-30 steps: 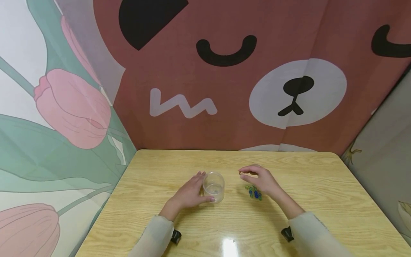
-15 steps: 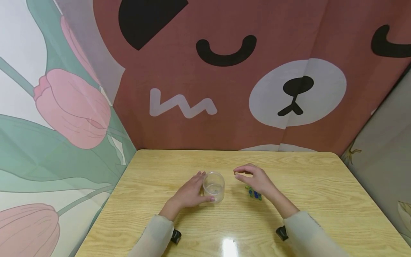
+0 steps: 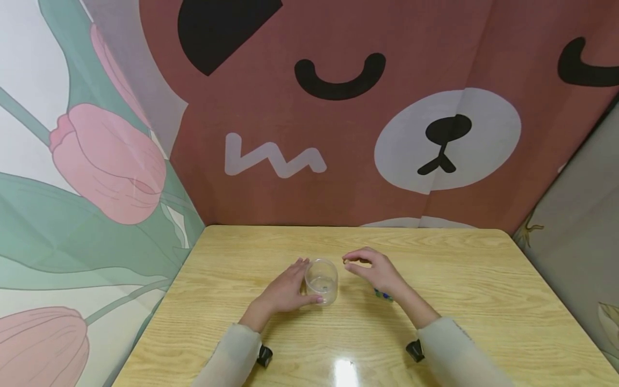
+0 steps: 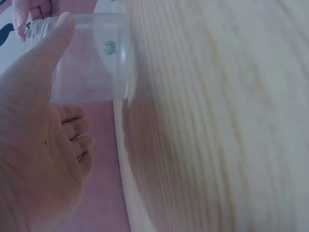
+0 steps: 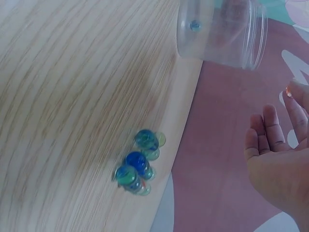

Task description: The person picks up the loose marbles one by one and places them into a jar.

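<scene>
A clear plastic jar point(image 3: 330, 294) stands upright on the wooden table. My left hand point(image 3: 284, 291) grips it from the left, thumb at the near side and fingers round the far side. One glass marble point(image 4: 110, 48) lies at the jar's bottom. Between thumb and forefinger, my right hand point(image 3: 379, 270) pinches a marble with orange in it point(image 5: 288, 91), raised above the table just right of the jar's rim. Several blue and green marbles point(image 5: 136, 163) sit in a cluster on the table, partly hidden by the right wrist in the head view.
The wooden table point(image 3: 232, 247) reaches back to a curtain point(image 3: 271, 199) with a bear's face on it. A flowered curtain point(image 3: 111, 258) hangs along the left side, and another cloth point(image 3: 580, 215) along the right.
My right hand has moved left toward the jar with the pinched marble, and its wrist now covers more of the cluster. The left hand and jar have stayed in place.
</scene>
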Available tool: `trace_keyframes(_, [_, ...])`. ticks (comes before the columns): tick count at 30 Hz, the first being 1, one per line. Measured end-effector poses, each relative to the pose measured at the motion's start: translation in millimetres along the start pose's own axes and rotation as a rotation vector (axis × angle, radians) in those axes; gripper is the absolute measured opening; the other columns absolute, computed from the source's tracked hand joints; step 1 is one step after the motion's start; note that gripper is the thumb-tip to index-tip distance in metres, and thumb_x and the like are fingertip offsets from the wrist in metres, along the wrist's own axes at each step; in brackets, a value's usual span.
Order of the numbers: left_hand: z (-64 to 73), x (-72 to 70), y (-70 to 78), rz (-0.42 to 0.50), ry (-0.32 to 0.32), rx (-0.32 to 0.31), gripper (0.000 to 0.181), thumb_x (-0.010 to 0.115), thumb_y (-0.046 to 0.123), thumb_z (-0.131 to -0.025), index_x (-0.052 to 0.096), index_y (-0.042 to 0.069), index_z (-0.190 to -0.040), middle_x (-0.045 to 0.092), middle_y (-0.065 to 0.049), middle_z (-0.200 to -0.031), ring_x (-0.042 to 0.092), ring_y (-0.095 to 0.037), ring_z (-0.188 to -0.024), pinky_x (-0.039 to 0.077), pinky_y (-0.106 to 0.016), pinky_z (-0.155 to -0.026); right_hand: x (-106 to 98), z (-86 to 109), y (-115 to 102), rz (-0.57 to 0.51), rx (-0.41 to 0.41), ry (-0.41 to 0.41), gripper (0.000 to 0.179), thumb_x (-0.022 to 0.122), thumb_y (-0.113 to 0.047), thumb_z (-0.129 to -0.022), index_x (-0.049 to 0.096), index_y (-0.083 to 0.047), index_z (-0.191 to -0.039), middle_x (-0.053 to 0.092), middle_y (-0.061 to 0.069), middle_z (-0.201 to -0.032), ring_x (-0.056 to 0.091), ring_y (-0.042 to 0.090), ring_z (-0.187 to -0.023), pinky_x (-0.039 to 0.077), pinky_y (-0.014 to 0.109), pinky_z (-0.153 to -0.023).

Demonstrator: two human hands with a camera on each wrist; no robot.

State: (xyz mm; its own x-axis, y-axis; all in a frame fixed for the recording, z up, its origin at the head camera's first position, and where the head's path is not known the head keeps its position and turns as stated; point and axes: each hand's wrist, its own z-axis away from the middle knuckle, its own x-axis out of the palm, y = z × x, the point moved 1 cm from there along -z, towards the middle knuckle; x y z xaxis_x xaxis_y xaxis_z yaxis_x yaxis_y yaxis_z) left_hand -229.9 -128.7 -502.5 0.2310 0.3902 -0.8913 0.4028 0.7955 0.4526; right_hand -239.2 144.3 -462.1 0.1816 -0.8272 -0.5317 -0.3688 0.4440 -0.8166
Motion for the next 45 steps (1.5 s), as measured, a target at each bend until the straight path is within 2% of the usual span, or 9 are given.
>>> trace_keyframes(21, [0.9, 0.9, 0.4, 0.002, 0.003, 0.010, 0.100, 0.067, 0.070, -0.085, 0.030, 0.015, -0.161, 0.025, -0.007, -0.167, 0.017, -0.027, -0.155, 0.027, -0.053, -0.121, 21.3, -4.3, -8.7, -0.031, 0.041, -0.038, 0.022, 0.074, -0.024, -0.095, 0.076, -0.015, -0.115, 0.068, -0.001, -0.113, 0.062, 0.026, -0.115, 0.046, 0.054, -0.106])
trace_keyframes(28, [1.4, 0.9, 0.3, 0.005, 0.000, 0.008, 0.101, 0.066, 0.071, -0.086, 0.029, 0.013, -0.161, 0.024, -0.007, -0.167, 0.017, -0.027, -0.155, 0.027, -0.054, -0.121, 24.6, -3.6, -11.1, -0.025, 0.038, -0.062, 0.021, 0.073, -0.027, -0.095, 0.076, -0.017, -0.114, 0.067, 0.000, -0.115, 0.060, 0.035, -0.118, 0.045, 0.055, -0.107])
trace_keyframes(32, [1.6, 1.1, 0.6, 0.005, 0.001, 0.009, 0.101, 0.066, 0.071, -0.085, 0.029, 0.014, -0.161, 0.024, -0.007, -0.167, 0.017, -0.028, -0.155, 0.028, -0.055, -0.120, 27.0, -4.3, -9.7, -0.019, 0.027, -0.060, 0.019, 0.073, -0.027, -0.095, 0.077, -0.020, -0.112, 0.066, -0.001, -0.115, 0.060, 0.035, -0.117, 0.045, 0.055, -0.106])
trace_keyframes(39, [2.4, -0.2, 2.0, 0.022, 0.007, 0.006, 0.100, 0.069, 0.068, -0.085, 0.030, 0.015, -0.161, 0.024, -0.008, -0.167, 0.017, -0.029, -0.155, 0.028, -0.056, -0.120, 30.7, -5.1, -9.1, -0.013, 0.030, -0.078, 0.026, 0.073, -0.028, -0.095, 0.076, -0.013, -0.116, 0.064, 0.001, -0.115, 0.058, 0.038, -0.118, 0.042, 0.061, -0.106])
trace_keyframes(45, [0.7, 1.8, 0.0, -0.008, 0.008, 0.009, 0.102, 0.064, 0.073, -0.085, 0.029, 0.013, -0.161, 0.025, -0.008, -0.167, 0.018, -0.028, -0.155, 0.029, -0.054, -0.120, 33.6, -5.6, -8.0, 0.008, 0.025, -0.081, 0.026, 0.072, -0.030, -0.096, 0.076, -0.014, -0.116, 0.065, 0.000, -0.116, 0.058, 0.036, -0.118, 0.044, 0.060, -0.104])
